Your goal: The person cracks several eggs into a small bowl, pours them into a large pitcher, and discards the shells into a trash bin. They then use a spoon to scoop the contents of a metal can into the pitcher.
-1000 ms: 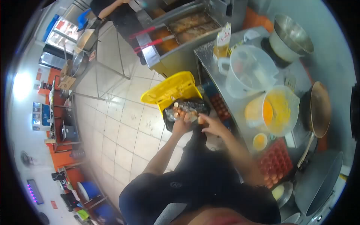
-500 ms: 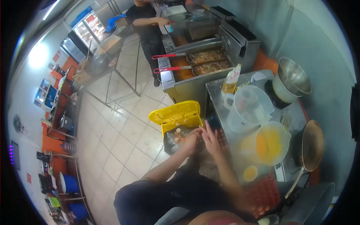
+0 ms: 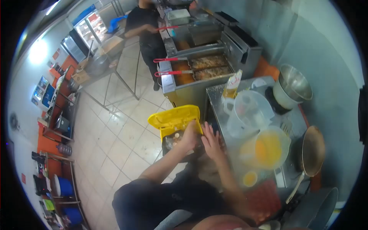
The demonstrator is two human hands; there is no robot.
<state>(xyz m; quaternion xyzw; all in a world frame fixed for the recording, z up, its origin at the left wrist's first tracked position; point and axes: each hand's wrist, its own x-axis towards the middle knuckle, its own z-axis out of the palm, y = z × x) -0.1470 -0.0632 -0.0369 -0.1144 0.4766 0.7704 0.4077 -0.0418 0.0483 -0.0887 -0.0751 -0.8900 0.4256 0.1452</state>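
My left hand (image 3: pixel 189 137) is over the bin's mouth, in front of the raised lid. Blur hides how its fingers are set and whether they hold anything. Beside it on the right, my right hand (image 3: pixel 211 142) has its fingers stretched out and apart, and I see nothing in it. Under my hands stands a bin (image 3: pixel 165 145) lined with a dark bag, its yellow lid (image 3: pixel 174 117) tipped up. Eggshells (image 3: pixel 176 135) and clear plastic lie inside. Past my right hand, on the metal table, is a clear pitcher of beaten egg (image 3: pixel 267 149).
The metal table (image 3: pixel 239 128) also bears an empty-looking pitcher (image 3: pixel 249 111), an oil bottle (image 3: pixel 232 86), a small cup (image 3: pixel 250 178) and a frying pan (image 3: pixel 312 151). Red egg trays (image 3: pixel 264 199) sit lower right. Beyond are deep fryers (image 3: pixel 184 78) and another person (image 3: pixel 147 42).
My hands were touching above the bin; now they are apart, the left farther left near the lid. The other person's hand now holds a red handle. The view has shifted slightly.
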